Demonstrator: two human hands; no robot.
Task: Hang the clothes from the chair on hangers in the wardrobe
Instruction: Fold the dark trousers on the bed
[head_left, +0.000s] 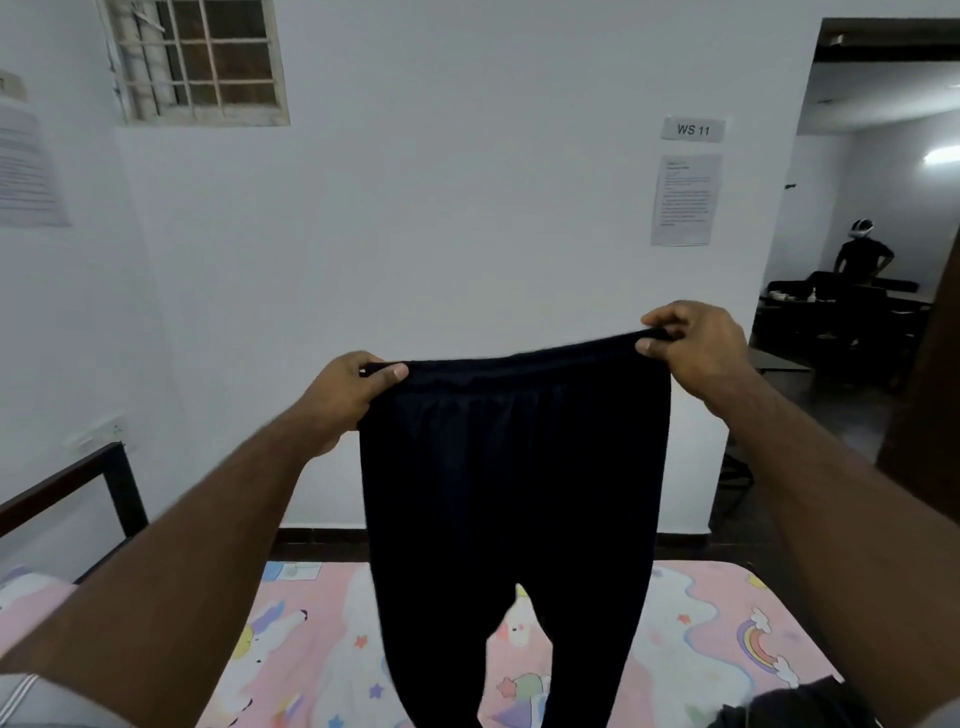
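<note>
A pair of black trousers (511, 488) hangs spread out in front of me, waistband up and both legs dangling over the bed. My left hand (348, 397) pinches the left end of the waistband between thumb and fingers. My right hand (693, 351) pinches the right end, held slightly higher. No chair, hanger or wardrobe is in view.
A bed with a pink unicorn sheet (691, 629) lies below the trousers, its dark frame (111, 486) at the left. A dark garment (789, 706) lies at the bed's lower right. A white wall is ahead. An open doorway (872, 249) at the right shows a person standing in another room.
</note>
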